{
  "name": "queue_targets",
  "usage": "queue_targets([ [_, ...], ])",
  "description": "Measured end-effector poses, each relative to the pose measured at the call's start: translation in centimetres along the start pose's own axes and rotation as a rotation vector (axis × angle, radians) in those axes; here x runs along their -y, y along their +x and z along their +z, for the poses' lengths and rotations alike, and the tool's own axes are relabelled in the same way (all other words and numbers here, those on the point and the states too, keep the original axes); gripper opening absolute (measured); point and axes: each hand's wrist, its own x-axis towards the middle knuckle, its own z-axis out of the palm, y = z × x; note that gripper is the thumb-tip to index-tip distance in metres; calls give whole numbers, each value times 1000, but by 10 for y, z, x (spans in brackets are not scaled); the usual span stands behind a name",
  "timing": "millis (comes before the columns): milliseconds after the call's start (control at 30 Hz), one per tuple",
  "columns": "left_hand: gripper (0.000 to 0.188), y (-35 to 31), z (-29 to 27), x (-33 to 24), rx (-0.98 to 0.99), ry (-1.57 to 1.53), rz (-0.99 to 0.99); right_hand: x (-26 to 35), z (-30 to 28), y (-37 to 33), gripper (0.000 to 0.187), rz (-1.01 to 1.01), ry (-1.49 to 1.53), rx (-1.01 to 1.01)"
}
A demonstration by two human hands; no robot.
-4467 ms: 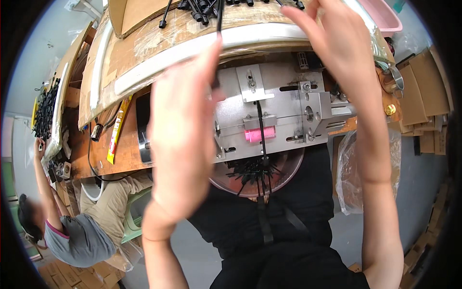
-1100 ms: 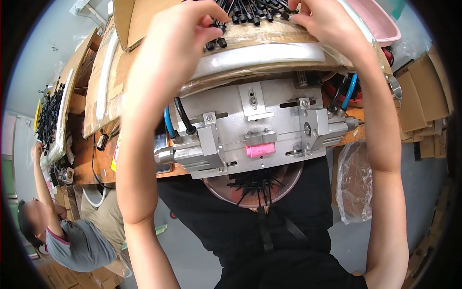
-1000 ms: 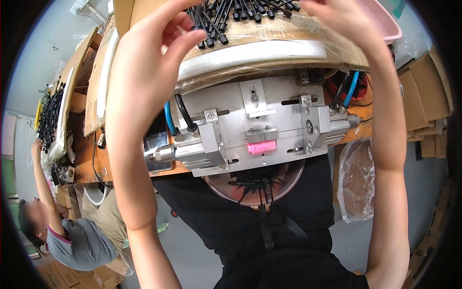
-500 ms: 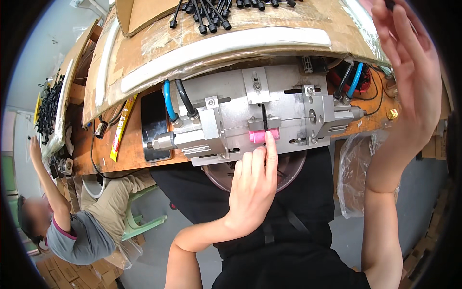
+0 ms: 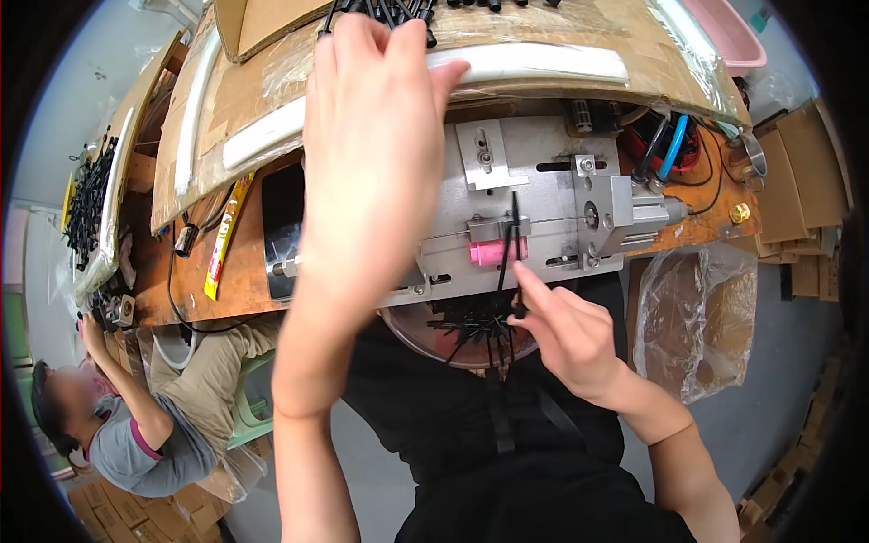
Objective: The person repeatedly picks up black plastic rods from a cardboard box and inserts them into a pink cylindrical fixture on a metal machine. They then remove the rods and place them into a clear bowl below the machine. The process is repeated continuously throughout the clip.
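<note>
My left hand point(image 5: 376, 154), slightly blurred, reaches over the cardboard to a pile of thin black rods with thicker end caps point(image 5: 425, 20). Its thumb is spread away from the bent fingers, and the fingertips are partly hidden. Below the fixture, my right hand point(image 5: 575, 339) pinches a thin black rod point(image 5: 516, 217), which points up past a pink block point(image 5: 489, 252) on the metal fixture point(image 5: 552, 204). Another dark strand crosses the block beside it, overlapping the held rod. Under the fixture's front edge, a clear round bowl point(image 5: 407, 337) contains several thin black pieces.
A cardboard sheet with white foam strips point(image 5: 543, 63) lies behind the fixture. Blue and black tubes point(image 5: 672, 149) rise at the right. A phone point(image 5: 282, 217) and yellow packet point(image 5: 226, 237) lie left. A co-worker point(image 5: 136, 425) sits at far left.
My left hand has left the pink block and moved up to the rod pile. The right hand has come down from the upper right to the fixture's front, holding a black rod.
</note>
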Motion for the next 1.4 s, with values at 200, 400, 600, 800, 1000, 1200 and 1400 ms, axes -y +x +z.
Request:
queue_targets([
  [200,21,30,-9,25,280,-171,-49,-6,10,4,59,3,-41,57],
  [400,15,32,-17,16,142,-214,-129,1,-40,55,52,-188,-136,118],
  [600,19,48,-12,2,409,-386,-168,-86,-79,203,18,-66,-711,-151],
  [800,12,-12,-17,-12,-38,-202,1,-72,-80,220,24,-32,-544,-209],
  [1000,54,-132,-27,-77,195,-144,-123,-50,-96,193,18,69,55,-408],
  [1200,67,-145,-6,-91,390,-121,-126,-65,-141,145,21,144,378,-343],
  [1400,66,-139,-6,-87,431,-144,-103,-17,-100,86,26,76,284,-350],
])
